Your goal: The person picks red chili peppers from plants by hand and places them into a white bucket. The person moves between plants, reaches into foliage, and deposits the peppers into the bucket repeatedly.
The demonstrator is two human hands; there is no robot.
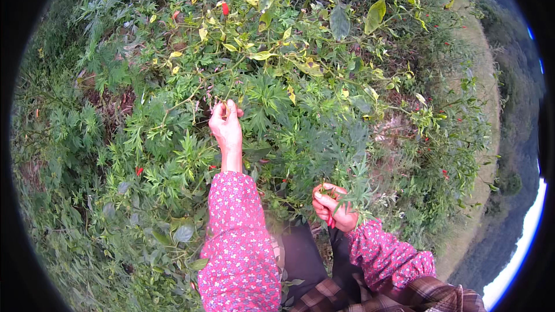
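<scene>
My left hand (226,123) is stretched out over the plants, its thumb and fingertips pinched together at a thin stem of a chili pepper plant (260,56); whether they grip the stem cannot be told. Lower and to the right, my right hand (334,207) is closed around red chili peppers (331,220), whose tips stick out below the fingers, with green stalks at the top of the fist. A leafy green weed (357,188) overlaps this hand. Another red chili (225,8) hangs on the plant above my left hand.
Dense leafy weeds (260,99) surround both hands. A red chili (139,171) shows among leaves at the left. More chili plants (470,128) stand at the right, beside a strip of pale grass (481,95). My dark trousers (303,251) are below, close to the foliage.
</scene>
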